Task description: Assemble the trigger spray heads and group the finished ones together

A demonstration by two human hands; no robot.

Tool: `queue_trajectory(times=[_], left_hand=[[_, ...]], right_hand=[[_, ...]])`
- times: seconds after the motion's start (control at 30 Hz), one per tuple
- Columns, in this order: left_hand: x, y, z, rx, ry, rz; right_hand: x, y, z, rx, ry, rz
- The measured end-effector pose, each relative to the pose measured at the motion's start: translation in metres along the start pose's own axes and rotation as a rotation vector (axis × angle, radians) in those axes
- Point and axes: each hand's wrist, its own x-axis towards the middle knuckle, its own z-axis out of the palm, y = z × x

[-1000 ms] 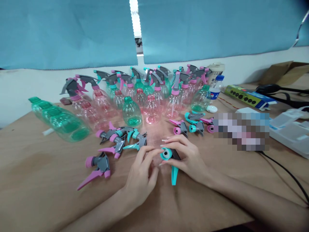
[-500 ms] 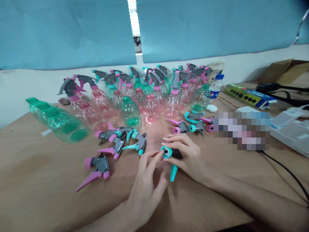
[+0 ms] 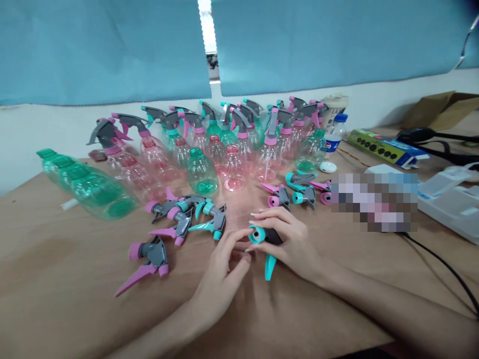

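Near the middle of the table, my right hand (image 3: pixel 294 242) grips a grey-and-turquoise trigger spray head (image 3: pixel 259 234), its collar opening facing me and its turquoise lever hanging below. The grey body is partly covered by my fingers. My left hand (image 3: pixel 219 276) reaches in from the left, its index fingertip at the collar's rim and its thumb apart from it. Left of my hands lie several loose spray heads, among them a pink-and-grey one (image 3: pixel 153 254) and a turquoise one (image 3: pixel 215 219). More loose heads, including a pink one (image 3: pixel 279 197), lie beyond my right hand.
Several pink and green bottles stand behind, many topped with spray heads; an uncapped green bottle (image 3: pixel 202 172) is in front. Green bottles (image 3: pixel 101 194) lie at the left. On the right are a yellow-blue box (image 3: pixel 387 147), a clear plastic case (image 3: pixel 452 199) and a black cable (image 3: pixel 441 262).
My left thumb has moved up and inward, closer to the collar, and the left hand has shifted slightly left. The right hand keeps its hold on the spray head.
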Motion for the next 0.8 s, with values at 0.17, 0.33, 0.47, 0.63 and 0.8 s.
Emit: queue_trajectory(times=[0.17, 0.33, 0.47, 0.63, 0.8], left_hand=[[0.002, 0.002, 0.002, -0.184, 0.002, -0.097], [0.007, 0.007, -0.002, -0.29, -0.022, -0.115], [0.011, 0.008, -0.006, -0.333, -0.052, -0.156], [0.015, 0.008, -0.012, -0.24, -0.065, -0.124], [0.016, 0.006, -0.017, 0.07, -0.059, 0.06]], right_hand=[[0.001, -0.001, 0.0, -0.017, 0.024, 0.067], [0.001, -0.001, -0.002, -0.021, 0.019, 0.041], [0.0, 0.001, -0.001, -0.025, -0.014, 0.008], [-0.002, 0.001, -0.001, -0.028, -0.057, 0.007], [-0.003, -0.003, 0.001, -0.018, -0.078, 0.018]])
